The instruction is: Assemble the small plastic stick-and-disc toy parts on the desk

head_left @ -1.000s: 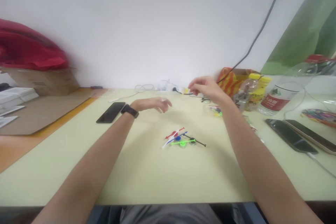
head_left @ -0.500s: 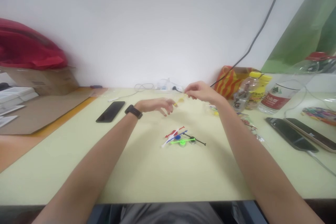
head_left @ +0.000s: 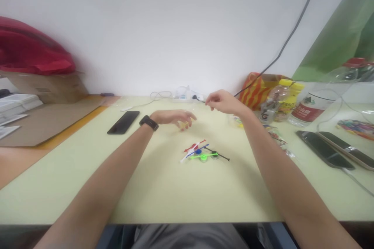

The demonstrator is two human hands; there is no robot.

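Left hand: held just above the table, palm down, fingers loosely curled. A small yellow piece sits at their tips. The blur does not let me tell whether I grip it or merely touch it.

Right hand: raised beyond and to the right of my left fingers, its own fingers drawn together as in a pinch. I cannot tell whether anything lies between them. The two hands are near each other but apart.

Coloured plastic pieces, red, white, blue, green and black: lying in a flat cluster on the table, nearer to me than both sets of fingers and roughly below the gap between them, untouched.

Black wristband: on my left wrist.

Black phone: flat on the table, well to the left of my left fingers.

Bottles: standing to the right of my right fingers.

Two further phones: flat, further right and nearer to me.
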